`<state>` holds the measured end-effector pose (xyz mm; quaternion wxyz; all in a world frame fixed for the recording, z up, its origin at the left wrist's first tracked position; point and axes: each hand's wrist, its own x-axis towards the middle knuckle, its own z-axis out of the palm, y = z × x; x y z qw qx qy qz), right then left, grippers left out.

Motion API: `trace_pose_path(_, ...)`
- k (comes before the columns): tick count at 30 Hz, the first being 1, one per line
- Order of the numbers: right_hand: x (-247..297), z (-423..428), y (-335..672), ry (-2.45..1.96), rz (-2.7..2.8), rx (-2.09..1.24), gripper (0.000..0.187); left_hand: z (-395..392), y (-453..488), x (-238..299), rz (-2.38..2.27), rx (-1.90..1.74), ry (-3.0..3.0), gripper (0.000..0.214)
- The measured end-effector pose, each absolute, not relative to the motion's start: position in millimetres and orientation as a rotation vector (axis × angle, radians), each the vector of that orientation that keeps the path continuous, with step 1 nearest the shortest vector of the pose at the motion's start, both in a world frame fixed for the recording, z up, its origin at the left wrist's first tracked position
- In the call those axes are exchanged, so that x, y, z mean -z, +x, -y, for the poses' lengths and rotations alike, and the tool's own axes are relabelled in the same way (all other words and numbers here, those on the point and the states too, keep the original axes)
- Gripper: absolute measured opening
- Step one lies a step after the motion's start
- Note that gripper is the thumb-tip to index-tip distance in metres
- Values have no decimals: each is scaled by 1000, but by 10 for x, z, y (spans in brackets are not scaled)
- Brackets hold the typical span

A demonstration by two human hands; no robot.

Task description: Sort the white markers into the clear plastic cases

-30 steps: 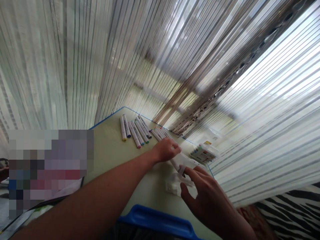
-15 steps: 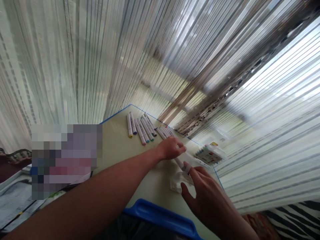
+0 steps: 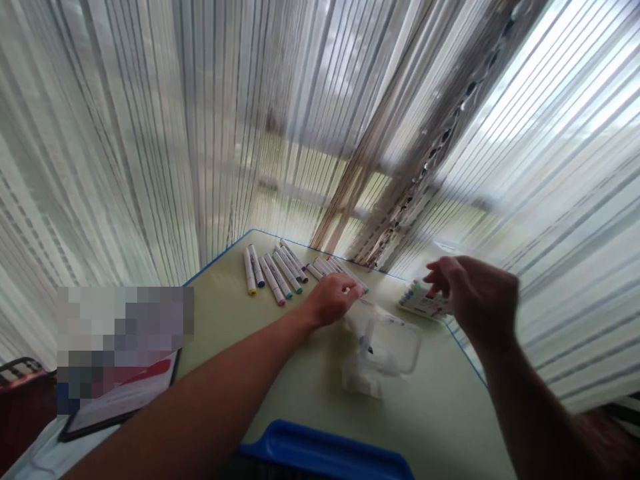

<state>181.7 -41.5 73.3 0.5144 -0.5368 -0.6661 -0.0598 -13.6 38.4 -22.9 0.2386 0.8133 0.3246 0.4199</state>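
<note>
My left hand (image 3: 334, 299) rests closed on the pale green table (image 3: 240, 320), its fingers curled round the end of a white marker (image 3: 357, 319) that lies beside a clear plastic lid (image 3: 395, 343). My right hand (image 3: 475, 293) hovers over a clear case of markers (image 3: 423, 301) at the table's right edge, fingers bent and pinched at the case; blur hides whether it grips anything. A row of several white markers with coloured caps (image 3: 273, 270) lies at the far side of the table.
Striped sheer curtains (image 3: 200, 133) hang close behind the table on two sides. A blue plastic rim (image 3: 325, 450) sits at the near edge. A dark-framed board or tablet (image 3: 123, 400) lies at the left. A crumpled clear wrapper (image 3: 363, 380) lies under the lid.
My right hand has lifted off the clear lid and wrapper and swung right to the marker case. My left hand stayed on its marker. The camera tilted.
</note>
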Motion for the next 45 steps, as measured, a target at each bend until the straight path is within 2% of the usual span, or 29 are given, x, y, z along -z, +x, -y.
trace_pose_path(4,-142,-126,2011,-1362,1559,-71,36,-410,-155,227,-1009,-1168,2248,31)
trace_pose_path(8,221,-122,2014,-1394,1814,51,29,-455,-145,258,-1133,-1167,2274,24)
trace_pose_path(19,254,-184,2034,-1349,1908,-37,19,-545,-273,211,-1296,-1034,2494,34)
trace_pose_path(25,372,-262,2059,-1338,1972,-93,17,-550,-324,191,-1382,-899,2621,27)
trace_pose_path(37,405,-300,2103,-1324,1971,-113,17,-552,-321,156,-1473,-559,2830,30)
trace_pose_path(45,376,-265,2109,-1348,1981,-112,18,-593,-329,164,-1446,-439,2946,16)
